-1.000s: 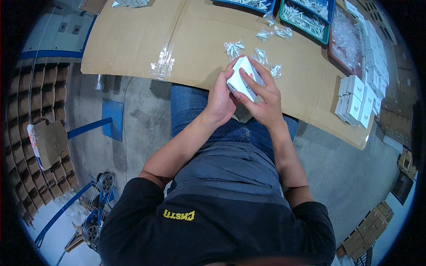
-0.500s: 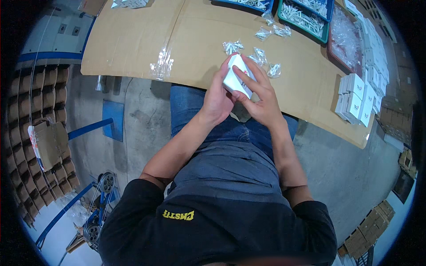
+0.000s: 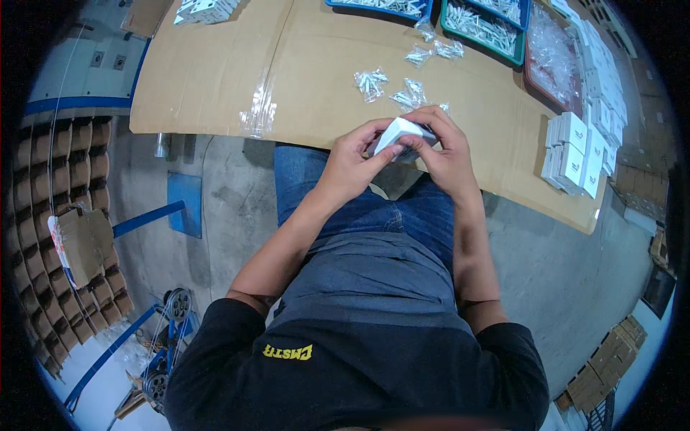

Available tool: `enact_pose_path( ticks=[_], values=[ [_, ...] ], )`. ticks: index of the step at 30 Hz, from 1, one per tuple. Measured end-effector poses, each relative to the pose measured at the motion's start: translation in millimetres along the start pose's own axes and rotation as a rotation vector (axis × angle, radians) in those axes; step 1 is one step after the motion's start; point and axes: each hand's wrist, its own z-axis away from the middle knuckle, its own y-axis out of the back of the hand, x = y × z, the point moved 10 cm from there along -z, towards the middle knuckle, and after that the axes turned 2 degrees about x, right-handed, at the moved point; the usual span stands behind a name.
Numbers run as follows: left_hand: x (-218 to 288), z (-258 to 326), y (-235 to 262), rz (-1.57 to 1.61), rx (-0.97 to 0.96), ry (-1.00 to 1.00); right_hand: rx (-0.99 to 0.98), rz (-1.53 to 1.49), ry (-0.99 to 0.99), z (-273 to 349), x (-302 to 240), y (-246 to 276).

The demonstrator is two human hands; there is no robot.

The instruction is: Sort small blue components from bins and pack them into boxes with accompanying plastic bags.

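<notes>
A small white box (image 3: 399, 131) is held between both hands, just above the table's near edge. My left hand (image 3: 353, 158) grips its left side, the thumb pressed against the near side. My right hand (image 3: 449, 151) wraps the right side, fingers curled over the far side and thumb on the near side. Whether a flap of the box is up cannot be made out. Beyond the hands lie small clear bags of pale screws or plugs, one bag (image 3: 371, 84) to the left and another bag (image 3: 411, 94) partly behind the box.
The table (image 3: 208, 86) is covered with cardboard. Blue tray (image 3: 384, 10) and green tray (image 3: 480, 32) hold pale plugs; a red-brown tray (image 3: 550, 61) holds clear bags. Stacked white boxes (image 3: 571, 154) stand at right, more boxes (image 3: 205, 10) at far left. A blue-framed machine (image 3: 169, 345) stands lower left.
The white box has been tilted and brought slightly nearer me. My right fingers have moved from its upper face to its far side, and both thumbs now press its near side.
</notes>
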Motion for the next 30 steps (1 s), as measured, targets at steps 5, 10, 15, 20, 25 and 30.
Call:
enact_pose_path(
  ticks=[5, 10, 15, 20, 25, 30],
  values=[
    [0.2, 1.0, 4.0, 0.044, 0.075, -0.038, -0.018, 0.052, 0.003, 2.2, 0.7, -4.7],
    [6.3, -5.4, 22.9, 0.616, 0.315, -0.050, 0.235, -0.555, -0.180, 10.2, 27.6, -0.3],
    [18.2, -16.2, 16.7, 0.349, 0.179, -0.130, 0.339, -0.863, -0.298, 24.2, 50.4, 4.9],
    [43.5, -14.5, 11.3, 0.058, 0.045, -0.176, 0.050, -0.471, -0.196, 20.1, 25.9, 6.6],
    [41.9, -15.9, 10.1, 0.040, 0.012, -0.201, 0.061, -0.436, -0.168, 21.3, 22.2, 5.6],
    [37.6, -12.8, 6.6, 0.073, 0.044, -0.169, 0.099, -0.228, -0.068, 20.0, 3.5, 14.9]
  ],
)
